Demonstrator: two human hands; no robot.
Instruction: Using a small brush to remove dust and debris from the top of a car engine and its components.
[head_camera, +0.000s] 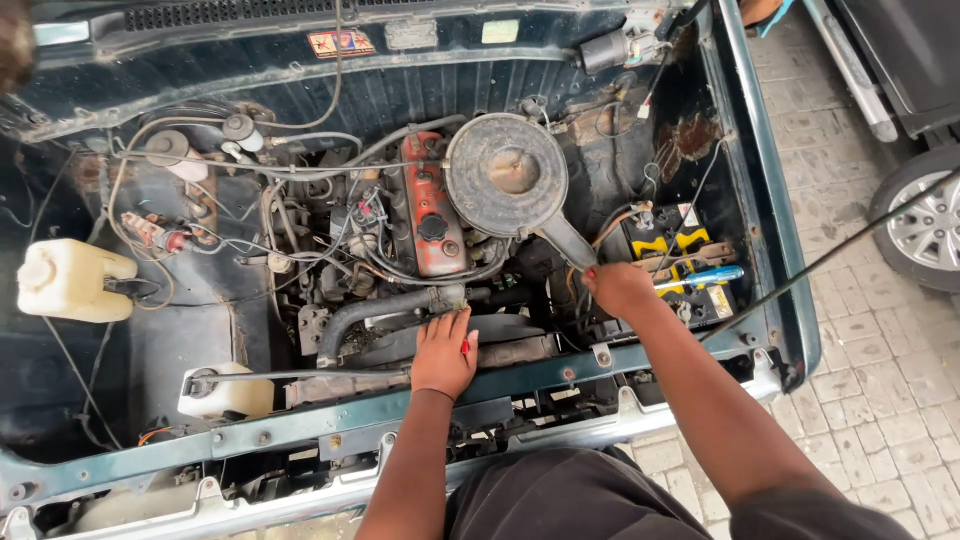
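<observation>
The left hand (444, 352) lies flat, palm down, on the front of the engine, with the fingers spread and resting near the end of the grey hose (375, 310). It grips nothing; the fingers are apart and only press on the dark cover below them. The hose runs from the left up to a metal neck just above the fingertips.

The right hand (618, 288) is closed around the handle of a screwdriver (700, 278), which has a blue and clear handle and lies across the top of the battery (678, 262). The fingers are together on the near end of the tool, and the rest of the handle points to the right. The tip of the tool is hidden, so I cannot tell what it touches. The battery is black with yellow marks and sits at the right side of the engine bay, just beside the hand.

Behind both hands stands the round air filter (507, 175), grey and dusty, with its snout going down towards the right hand. Left of it is the red valve cover (432, 205). A white tank (70, 280) sits far at the left, well apart from the hands. A thin black rod (830, 258) crosses from the right fender towards the upper right.
</observation>
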